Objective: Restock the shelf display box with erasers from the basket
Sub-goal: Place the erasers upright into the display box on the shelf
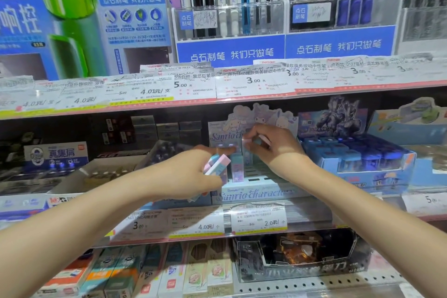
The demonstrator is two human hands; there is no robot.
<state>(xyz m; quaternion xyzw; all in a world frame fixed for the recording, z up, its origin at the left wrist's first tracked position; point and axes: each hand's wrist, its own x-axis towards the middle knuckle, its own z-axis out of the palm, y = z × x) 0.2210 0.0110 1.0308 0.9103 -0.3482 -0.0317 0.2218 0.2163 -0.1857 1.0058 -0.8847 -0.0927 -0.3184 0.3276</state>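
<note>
The right hand [268,145] pinches one pale eraser [246,144] at its fingertips, held over the back of the Sanrio display box [256,192]. The left hand [193,174], just beside it and lower, grips a small stack of pink and blue erasers [216,164]; at least two show, and more may be hidden in the palm. Directly below the right hand, one blue eraser [237,168] stands upright in the box, long axis vertical, with open slots to its right. I judge the pinched eraser needs to go down into a slot, the right hand being nearer. The basket is out of view.
</note>
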